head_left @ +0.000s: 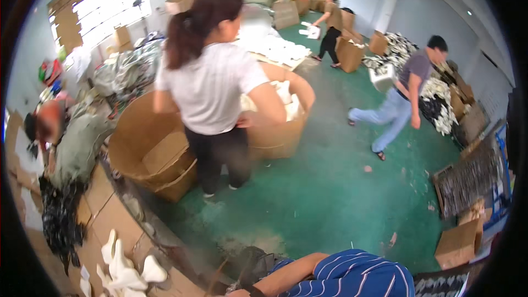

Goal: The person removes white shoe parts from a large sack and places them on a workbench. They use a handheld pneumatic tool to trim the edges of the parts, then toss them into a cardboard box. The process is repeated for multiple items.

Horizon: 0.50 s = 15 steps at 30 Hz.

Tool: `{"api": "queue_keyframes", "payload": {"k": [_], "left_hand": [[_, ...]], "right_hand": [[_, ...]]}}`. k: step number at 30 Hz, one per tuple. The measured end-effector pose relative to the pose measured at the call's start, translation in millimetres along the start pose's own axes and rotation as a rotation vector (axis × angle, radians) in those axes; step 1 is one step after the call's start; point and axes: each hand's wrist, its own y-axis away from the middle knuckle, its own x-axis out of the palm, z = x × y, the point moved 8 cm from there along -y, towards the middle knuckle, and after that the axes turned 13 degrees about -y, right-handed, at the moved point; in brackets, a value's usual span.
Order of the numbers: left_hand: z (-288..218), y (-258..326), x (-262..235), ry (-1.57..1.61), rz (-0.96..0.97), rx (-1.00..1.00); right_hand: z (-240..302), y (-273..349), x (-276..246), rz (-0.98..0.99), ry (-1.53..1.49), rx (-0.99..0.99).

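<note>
My right forearm, below a blue striped sleeve (357, 275), reaches leftward along the lower edge and has a dark band at the wrist. Only a sliver of my right hand (237, 293) shows past that band, and its fingers are cut off by the picture's edge. My left hand is out of the picture. To the left of my right hand, several smooth off-white curved pieces (124, 269) lie in a heap on a cardboard-covered surface (104, 209). Whether I hold anything is hidden.
A person in a white top (209, 88) stands between large round cardboard bins (132, 132), one with white pieces. Another (407, 88) walks at right carrying something white. A third (333, 22) bends near boxes. Someone (49, 121) sits at left by sacks. A carton (456, 245) stands right.
</note>
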Motion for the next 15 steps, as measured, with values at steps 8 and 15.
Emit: {"api": "queue_keyframes", "payload": {"k": [8,15], "left_hand": [[240,170,-52,-0.024,-0.314,-0.508],[344,315,30,-0.025,-0.308,-0.709]], "right_hand": [[25,-27,38,0.104,-0.233,-0.025],[48,-42,110,0.371,-0.105,0.153]]}}
